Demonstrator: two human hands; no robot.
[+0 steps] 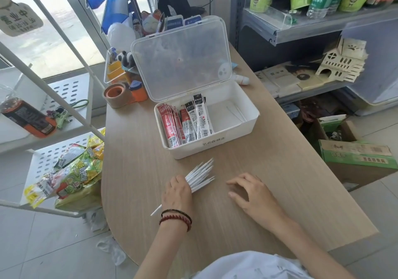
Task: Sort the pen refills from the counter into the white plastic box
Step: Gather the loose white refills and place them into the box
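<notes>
- The white plastic box (215,148) stands open on the desk (280,171), far of the hands. Its left side is packed, so refills could jam there.
- The left hand (177,192) grips the fanned pen refills (202,174), which may scatter.
- The right hand (249,192) rests open and empty.

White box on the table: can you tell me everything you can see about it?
The white box is rectangular plastic, its clear lid swung up and back. It sits flat on the wooden counter. Red packets and black-and-white packets lean at its left end; the right part holds only a few thin sticks. Small dark writing marks the front wall.
</notes>
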